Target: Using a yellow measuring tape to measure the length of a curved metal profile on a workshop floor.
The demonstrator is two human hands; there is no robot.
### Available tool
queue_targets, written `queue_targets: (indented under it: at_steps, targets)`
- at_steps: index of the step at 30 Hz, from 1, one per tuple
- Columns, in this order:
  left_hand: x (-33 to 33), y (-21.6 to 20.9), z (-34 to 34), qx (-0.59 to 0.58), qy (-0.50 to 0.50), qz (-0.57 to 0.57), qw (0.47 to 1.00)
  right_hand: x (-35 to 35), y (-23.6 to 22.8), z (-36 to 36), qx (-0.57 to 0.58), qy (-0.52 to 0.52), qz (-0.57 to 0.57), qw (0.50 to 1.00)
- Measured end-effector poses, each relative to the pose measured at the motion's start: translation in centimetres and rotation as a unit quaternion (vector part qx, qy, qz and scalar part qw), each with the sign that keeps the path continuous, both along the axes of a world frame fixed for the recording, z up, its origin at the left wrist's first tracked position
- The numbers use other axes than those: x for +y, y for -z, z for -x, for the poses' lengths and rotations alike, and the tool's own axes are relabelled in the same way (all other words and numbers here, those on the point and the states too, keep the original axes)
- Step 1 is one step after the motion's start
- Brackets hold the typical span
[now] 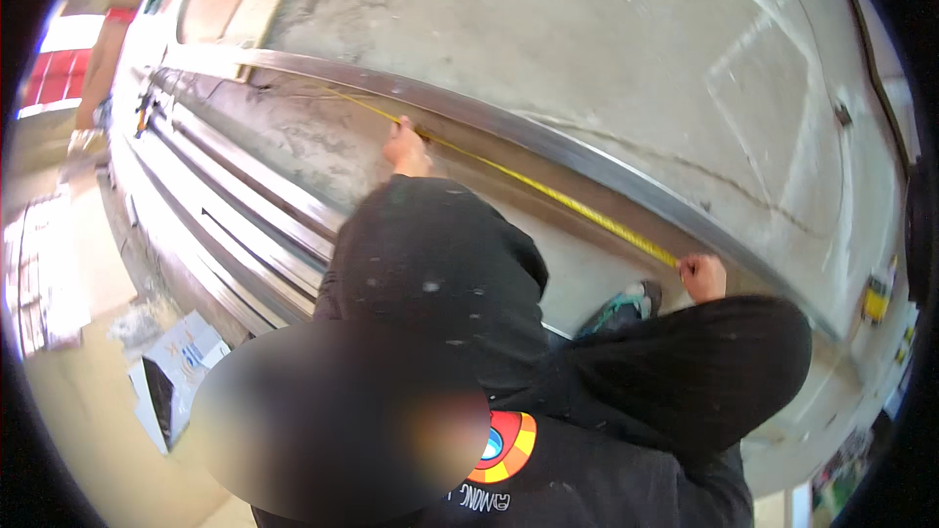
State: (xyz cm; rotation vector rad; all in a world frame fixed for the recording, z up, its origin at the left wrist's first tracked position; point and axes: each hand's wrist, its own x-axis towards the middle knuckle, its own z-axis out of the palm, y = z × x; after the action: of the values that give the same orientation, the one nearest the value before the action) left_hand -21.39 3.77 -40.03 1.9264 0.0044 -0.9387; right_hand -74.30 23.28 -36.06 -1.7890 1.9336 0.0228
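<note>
Left arm: the dark sleeve (416, 203) is pointing forward, with the left hand (406, 149) extending beyond its cuff.
Left fingers: they are touching the yellow measuring tape (558, 198); whether they are pinching it, I cannot tell.
Right hand (702, 277): it is sitting to the right, near the shoe (626, 308).
Right fingers: they are curling tightly around the tape.
Tape position: it is stretching between both hands, alongside the metal bar (391, 88).
</note>
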Motion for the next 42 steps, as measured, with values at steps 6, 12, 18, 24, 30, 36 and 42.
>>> queue_targets:
  at_steps: [6,12,18,24,30,36,42]
  targets:
    - [-0.5,1.6,-5.6,0.038,-0.011,0.096,0.995,-0.7,-0.4,-2.1,0.045,-0.025,0.092,0.994]
    - [-1.2,0.8,-3.6,0.056,-0.004,0.105,0.993,0.0,-1.2,-2.3,0.049,-0.011,0.142,0.989]
    - [-1.4,0.8,-3.8,-0.012,0.007,0.077,0.997,-0.1,-0.9,-2.6,0.063,-0.011,0.171,0.983]
    - [-1.8,1.6,-6.2,-0.125,0.084,0.03,0.988,-0.6,-0.6,-3.1,0.058,-0.016,0.169,0.984]
    - [-2.0,-0.3,-3.2,-0.183,0.129,0.018,0.974,-0.3,-0.6,-1.8,0.084,-0.01,0.149,0.985]
    - [-1.3,2.0,-15.4,-0.446,0.325,0.12,0.825,-2.7,-0.7,-5.3,0.017,-0.039,0.172,0.984]
    - [-2.2,1.5,-4.7,-0.088,0.033,0.092,0.991,-0.6,0.1,-1.1,0.069,-0.084,0.178,0.978]
